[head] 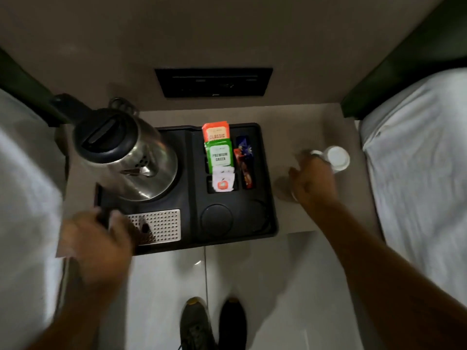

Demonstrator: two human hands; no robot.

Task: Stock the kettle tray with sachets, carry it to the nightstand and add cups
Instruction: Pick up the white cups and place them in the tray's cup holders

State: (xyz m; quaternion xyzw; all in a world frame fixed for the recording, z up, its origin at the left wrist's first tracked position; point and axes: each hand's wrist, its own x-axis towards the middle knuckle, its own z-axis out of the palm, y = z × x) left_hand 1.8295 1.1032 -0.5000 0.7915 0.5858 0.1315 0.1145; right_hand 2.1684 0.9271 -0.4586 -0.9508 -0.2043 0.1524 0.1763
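The black kettle tray point(242, 236) rests on the beige nightstand point(298, 122). A steel kettle point(131, 157) stands on the tray's left half. Sachets fill its back slots: an orange one point(215, 132), a green one point(219, 154), a white one point(223, 181), and dark and red sticks point(244, 162). The round cup recess point(216, 218) holds nothing. My left hand point(101, 238), blurred, grips the tray's front left edge beside the perforated metal drip plate point(161, 226). My right hand point(313, 178) reaches to the tray's right, its fingers closed on a white cup point(338, 157) on the nightstand.
White beds flank the nightstand on the left point(22, 198) and right point(424, 173). A black switch panel point(213, 82) is set in the wall behind. A wall lamp arm point(65, 107) reaches over the kettle. My shoes point(212, 324) stand on the pale floor.
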